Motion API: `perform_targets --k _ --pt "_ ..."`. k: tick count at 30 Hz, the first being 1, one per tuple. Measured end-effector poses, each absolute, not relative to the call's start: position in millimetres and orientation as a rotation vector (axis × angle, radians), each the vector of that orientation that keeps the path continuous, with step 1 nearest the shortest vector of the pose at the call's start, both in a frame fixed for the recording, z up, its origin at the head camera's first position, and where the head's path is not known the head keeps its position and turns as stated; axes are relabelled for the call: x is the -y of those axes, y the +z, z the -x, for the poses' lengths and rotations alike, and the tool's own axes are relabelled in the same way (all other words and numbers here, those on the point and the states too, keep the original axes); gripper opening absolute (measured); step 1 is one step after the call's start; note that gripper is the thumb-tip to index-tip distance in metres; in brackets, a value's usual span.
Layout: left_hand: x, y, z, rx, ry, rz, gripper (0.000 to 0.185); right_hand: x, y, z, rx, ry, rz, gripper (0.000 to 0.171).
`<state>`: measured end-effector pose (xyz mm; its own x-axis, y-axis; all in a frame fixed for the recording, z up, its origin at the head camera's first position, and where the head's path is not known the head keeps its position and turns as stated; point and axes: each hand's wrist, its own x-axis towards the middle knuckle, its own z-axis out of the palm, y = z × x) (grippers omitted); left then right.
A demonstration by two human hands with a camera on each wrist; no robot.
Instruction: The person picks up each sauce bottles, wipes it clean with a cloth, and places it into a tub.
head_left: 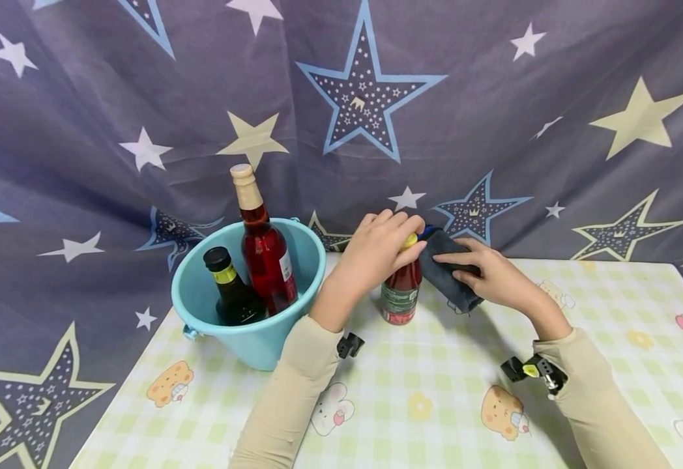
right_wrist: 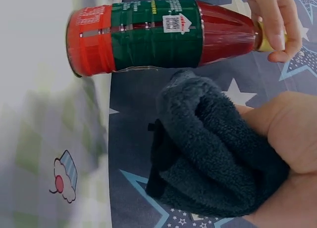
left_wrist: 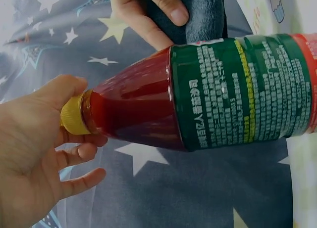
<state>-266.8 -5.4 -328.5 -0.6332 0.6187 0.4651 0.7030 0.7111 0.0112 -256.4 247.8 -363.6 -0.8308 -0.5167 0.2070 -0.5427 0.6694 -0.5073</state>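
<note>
A glass bottle of red sauce (head_left: 401,296) with a green and red label and a yellow cap (left_wrist: 75,114) is upright near the back of the table; I cannot tell whether its base touches the tabletop. My left hand (head_left: 377,247) pinches it by the cap from above. To the right of the bottle, my right hand (head_left: 488,277) holds a folded dark grey-blue fluffy cloth (right_wrist: 213,149), the thumb and fingers curled about it. In the right wrist view the cloth is close beside the bottle's side, with a small gap visible between them.
Left of the bottle stands a light blue bucket (head_left: 195,309). It holds a tall red bottle (head_left: 265,254) with a cream-coloured top and a dark bottle (head_left: 236,299) with a black cap. A checked tablecloth (head_left: 412,417) covers the table, and a starry curtain (head_left: 341,189) hangs behind.
</note>
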Motion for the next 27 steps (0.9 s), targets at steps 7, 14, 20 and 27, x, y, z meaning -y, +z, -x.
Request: perform_targets --k 7,14,20,27 --pt "6.2 -325.9 265.9 2.558 -0.319 0.968 0.035 -249.1 -355.0 253.1 2.555 1.423 -0.595 0.040" --pt "2.2 -324.0 265.0 2.589 -0.300 0.953 0.038 -247.6 -348.4 248.2 1.760 2.785 -0.628 0.042" --pt "3.3 -324.2 264.1 2.601 -0.300 0.940 0.040 -235.6 -356.3 249.6 2.154 2.671 -0.716 0.043" --pt "4.1 -323.9 265.2 2.645 -0.313 0.947 0.034 -225.0 -358.6 246.4 2.440 2.213 -0.697 0.048"
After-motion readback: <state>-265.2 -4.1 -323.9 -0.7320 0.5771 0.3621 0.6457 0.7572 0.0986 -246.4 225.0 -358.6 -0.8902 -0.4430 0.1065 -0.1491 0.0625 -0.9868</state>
